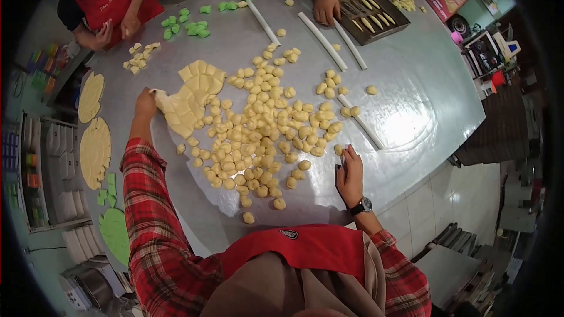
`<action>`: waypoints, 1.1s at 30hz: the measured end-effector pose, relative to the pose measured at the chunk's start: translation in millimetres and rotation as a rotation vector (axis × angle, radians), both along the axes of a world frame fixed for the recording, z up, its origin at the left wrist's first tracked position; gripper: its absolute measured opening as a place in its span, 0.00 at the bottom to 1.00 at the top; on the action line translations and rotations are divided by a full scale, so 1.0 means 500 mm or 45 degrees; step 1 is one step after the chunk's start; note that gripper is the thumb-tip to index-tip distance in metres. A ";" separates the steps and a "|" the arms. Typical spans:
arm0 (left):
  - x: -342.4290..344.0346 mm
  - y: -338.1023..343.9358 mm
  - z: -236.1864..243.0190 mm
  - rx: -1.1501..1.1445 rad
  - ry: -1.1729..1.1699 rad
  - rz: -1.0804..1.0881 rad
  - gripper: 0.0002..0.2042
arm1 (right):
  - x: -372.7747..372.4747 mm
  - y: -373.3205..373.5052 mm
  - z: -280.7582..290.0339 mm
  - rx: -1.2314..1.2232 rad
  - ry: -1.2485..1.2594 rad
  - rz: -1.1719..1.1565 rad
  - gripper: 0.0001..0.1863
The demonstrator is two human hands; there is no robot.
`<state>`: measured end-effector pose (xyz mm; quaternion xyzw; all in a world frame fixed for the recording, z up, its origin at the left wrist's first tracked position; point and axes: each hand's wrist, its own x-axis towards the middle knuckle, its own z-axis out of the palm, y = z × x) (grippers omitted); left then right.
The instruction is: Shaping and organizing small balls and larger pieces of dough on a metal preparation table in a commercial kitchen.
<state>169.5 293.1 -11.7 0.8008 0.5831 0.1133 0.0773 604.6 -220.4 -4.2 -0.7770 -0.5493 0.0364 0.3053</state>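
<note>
Dough pieces (258, 141) heaped mid-table, cut small, spread toward near edge within easy reach. Left hand (145, 104) far left, fingers closed on end of scored dough sheet (191, 97), apparently pulling a strip free. Right hand (349, 173) near right, fingers together, resting on table (411, 82) beside heap; dark blade possibly underneath, unclear.

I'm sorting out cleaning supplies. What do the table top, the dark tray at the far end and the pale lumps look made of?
Table top: apparently metal, likely stainless steel; grey, smooth, with bright glare. Dark tray: probably a coated metal mould pan, matte, with rows of oval hollows. Pale lumps: soft yellowish dough, matte, irregularly cut; the left hand touches a scored sheet of it.
</note>
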 end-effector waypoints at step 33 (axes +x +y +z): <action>0.194 -0.941 0.222 -1.150 -0.861 -0.369 0.10 | -0.274 0.022 0.234 0.011 0.078 1.526 0.23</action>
